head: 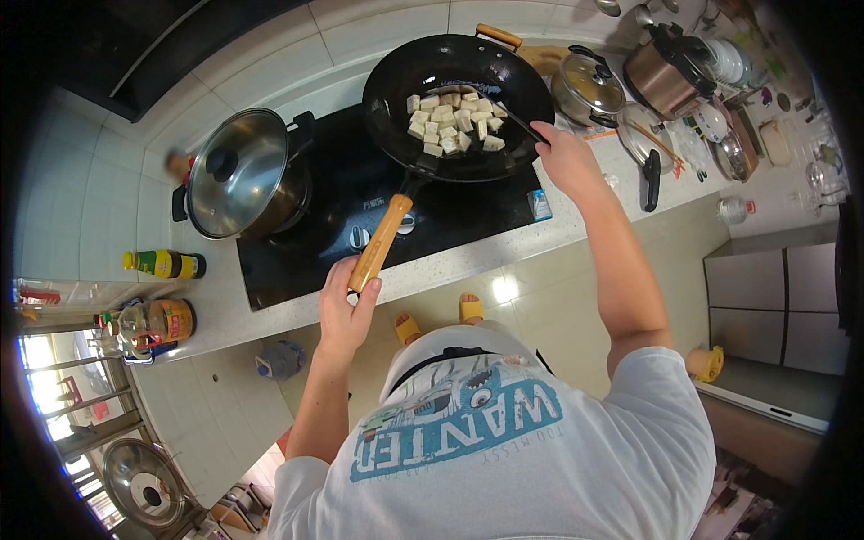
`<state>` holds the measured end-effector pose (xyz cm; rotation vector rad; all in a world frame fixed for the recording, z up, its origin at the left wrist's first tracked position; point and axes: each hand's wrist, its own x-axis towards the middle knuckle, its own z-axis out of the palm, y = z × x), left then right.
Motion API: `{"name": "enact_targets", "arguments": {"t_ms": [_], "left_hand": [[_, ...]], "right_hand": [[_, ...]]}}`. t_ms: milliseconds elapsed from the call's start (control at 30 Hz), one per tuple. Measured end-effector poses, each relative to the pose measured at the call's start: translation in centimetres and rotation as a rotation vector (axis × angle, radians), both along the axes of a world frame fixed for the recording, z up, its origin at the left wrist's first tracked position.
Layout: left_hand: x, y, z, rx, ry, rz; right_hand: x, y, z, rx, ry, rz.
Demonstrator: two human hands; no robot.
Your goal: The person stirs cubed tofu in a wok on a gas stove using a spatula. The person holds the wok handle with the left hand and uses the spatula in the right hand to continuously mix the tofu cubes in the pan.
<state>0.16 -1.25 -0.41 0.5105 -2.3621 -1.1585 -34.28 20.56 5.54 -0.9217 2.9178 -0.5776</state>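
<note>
A large black wok (398,88) stands on the far right part of the black cooktop (324,169). Several pale cubes, which look like tofu (449,128), lie together in its bowl. My left hand (345,307) grips the end of the wok's wooden handle (381,243), which points towards me. My right hand (567,158), at the wok's right rim, is closed on the black handle of a metal spatula (516,118). The spatula's blade reaches in behind the cubes, which partly hide it.
A lidded pot (236,175) occupies the cooktop's left side. Bottles (165,264) stand on the left counter. Right of the wok are a small lidded pot (587,88), an electric cooker (665,74) and a glass lid (644,138). A small blue packet (540,205) lies by the cooktop's right edge.
</note>
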Motion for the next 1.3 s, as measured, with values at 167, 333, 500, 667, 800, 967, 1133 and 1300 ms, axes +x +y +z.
{"name": "enact_targets", "arguments": {"t_ms": [167,333,500,667,800,967,1133,1300], "left_hand": [[0.1,0.0,0.2,0.059,-0.036,-0.008],[0.2,0.0,0.2,0.082,-0.032,-0.016],[0.1,0.0,0.2,0.083,-0.045,-0.018],[0.2,0.0,0.0,0.056,-0.035,-0.005],[0.2,0.0,0.0,0.048,-0.034,-0.002],[0.2,0.0,-0.1,0.046,-0.022,-0.007],[0.2,0.0,0.0,0.049,-0.03,-0.001],[0.1,0.0,0.0,0.049,-0.029,-0.006]], "right_hand": [[2.3,2.3,3.8,-0.016,-0.173,0.046],[4.3,4.6,6.2,-0.067,-0.4,0.036],[4.8,5.9,6.1,-0.054,-0.623,0.036],[3.3,6.3,3.7,-0.043,-0.451,0.028],[1.5,6.0,2.4,-0.042,-0.336,-0.068],[-2.1,5.7,-0.9,-0.174,-0.163,-0.127],[-3.2,3.4,0.0,-0.194,-0.436,-0.237],[-2.6,1.7,0.3,-0.279,-0.792,-0.234]]}}
